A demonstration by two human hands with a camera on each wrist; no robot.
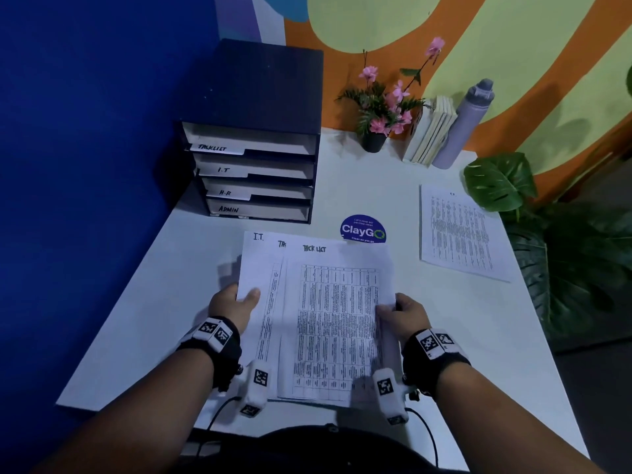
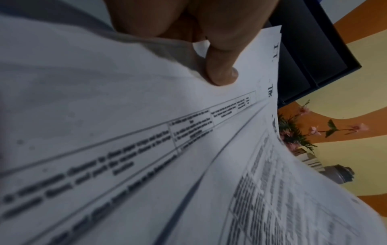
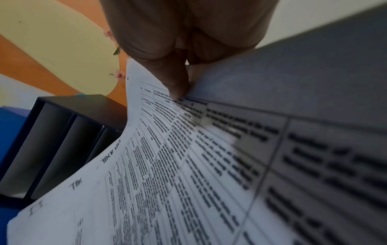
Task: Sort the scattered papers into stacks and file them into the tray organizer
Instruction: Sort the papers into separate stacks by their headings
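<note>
I hold a fanned bundle of printed papers (image 1: 328,319) above the near part of the white table (image 1: 444,336). The top sheet is headed "Task list"; a sheet headed "I.T." sticks out at the left. My left hand (image 1: 236,302) pinches the bundle's left edge, thumb (image 2: 222,71) on top. My right hand (image 1: 403,311) pinches the right edge of the top sheet (image 3: 188,149), thumb (image 3: 176,79) on the print. The dark tray organizer (image 1: 253,165) stands at the back left, its four trays labelled Tasklist, I.T, H-R and Admin. One more printed sheet (image 1: 458,230) lies flat at the right.
A round blue "ClayGo" sticker (image 1: 363,229) lies beyond the bundle. A pot of pink flowers (image 1: 379,111), some books (image 1: 431,131) and a grey bottle (image 1: 461,124) stand against the back wall. A leafy plant (image 1: 564,241) borders the table's right edge. A blue wall is at the left.
</note>
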